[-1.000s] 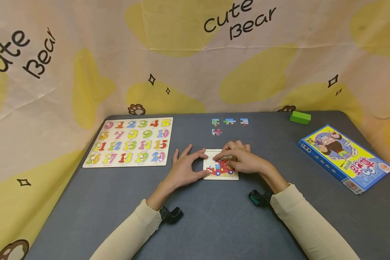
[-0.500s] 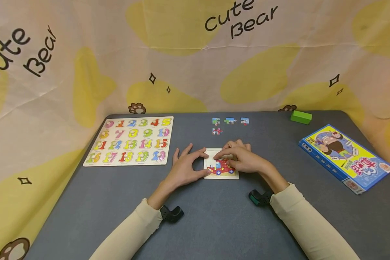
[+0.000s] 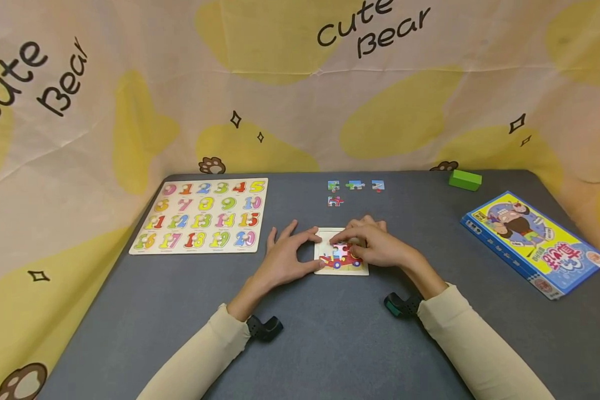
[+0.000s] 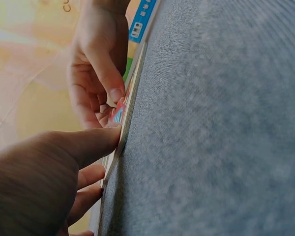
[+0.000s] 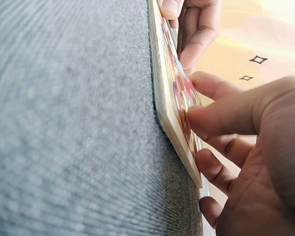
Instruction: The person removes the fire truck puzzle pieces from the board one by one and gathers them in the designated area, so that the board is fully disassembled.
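Observation:
In the head view, a small puzzle board (image 3: 327,243) with a white rim and a red vehicle picture lies on the dark grey table. My left hand (image 3: 285,260) has its thumb and index finger spread, their tips resting on the board's left side; the other fingers point outward. From the right, my right hand (image 3: 375,244) reaches over the board with bent fingers. Its thumb and index finger pinch a puzzle piece (image 3: 341,250), which they partly hide. In the right wrist view, the thumb and fingertips touch the picture surface of the board (image 5: 173,130).
Several loose puzzle pieces (image 3: 355,185) lie beyond the board. A number puzzle board (image 3: 198,213) is at the left. At the right are a blue and yellow box (image 3: 535,241) and a green block (image 3: 465,180). A printed cloth (image 3: 280,100) hangs behind the table.
The right hand's fingers shift very slightly over the board, and a little more of the picture shows between them. The left hand stays at the board's left side.

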The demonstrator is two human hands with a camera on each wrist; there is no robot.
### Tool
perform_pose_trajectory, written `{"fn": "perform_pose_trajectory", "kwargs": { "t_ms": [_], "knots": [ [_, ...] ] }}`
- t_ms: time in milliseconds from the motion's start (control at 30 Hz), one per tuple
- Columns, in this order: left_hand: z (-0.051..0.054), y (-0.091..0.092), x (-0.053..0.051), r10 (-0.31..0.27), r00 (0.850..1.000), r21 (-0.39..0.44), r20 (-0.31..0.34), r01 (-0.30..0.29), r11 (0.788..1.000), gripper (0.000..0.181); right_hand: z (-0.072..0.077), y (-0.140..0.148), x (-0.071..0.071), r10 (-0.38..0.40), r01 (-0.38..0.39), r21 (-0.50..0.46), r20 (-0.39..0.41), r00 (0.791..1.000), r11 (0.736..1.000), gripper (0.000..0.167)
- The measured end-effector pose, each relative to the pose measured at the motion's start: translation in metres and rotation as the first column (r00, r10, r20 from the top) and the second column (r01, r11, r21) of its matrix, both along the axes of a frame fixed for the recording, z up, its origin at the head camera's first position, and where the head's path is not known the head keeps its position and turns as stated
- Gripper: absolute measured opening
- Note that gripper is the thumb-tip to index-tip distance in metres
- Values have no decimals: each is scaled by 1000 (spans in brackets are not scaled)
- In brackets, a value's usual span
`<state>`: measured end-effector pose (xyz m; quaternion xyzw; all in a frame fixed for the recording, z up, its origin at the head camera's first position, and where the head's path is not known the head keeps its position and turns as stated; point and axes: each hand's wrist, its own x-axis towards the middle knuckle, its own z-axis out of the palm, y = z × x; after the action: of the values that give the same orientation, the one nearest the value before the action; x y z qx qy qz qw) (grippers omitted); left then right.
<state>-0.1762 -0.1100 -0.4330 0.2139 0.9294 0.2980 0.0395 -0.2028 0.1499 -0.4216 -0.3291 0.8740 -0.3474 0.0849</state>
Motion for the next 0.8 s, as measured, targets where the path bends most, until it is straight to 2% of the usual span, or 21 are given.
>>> {"fn": "perform_pose_trajectory", "kwargs": {
  "t_ms": [267, 800],
  "knots": [
    [-2, 0, -1, -1, 1000, 6, -3, 1, 1000, 48, 1, -1, 1, 0, -1, 9, 29, 1000, 1000, 38],
    [0, 0, 1, -11, 1000, 32, -7, 11, 999, 47, 0, 2, 1, 16, -16, -4, -82, 997, 1000, 34]
  ]
}}
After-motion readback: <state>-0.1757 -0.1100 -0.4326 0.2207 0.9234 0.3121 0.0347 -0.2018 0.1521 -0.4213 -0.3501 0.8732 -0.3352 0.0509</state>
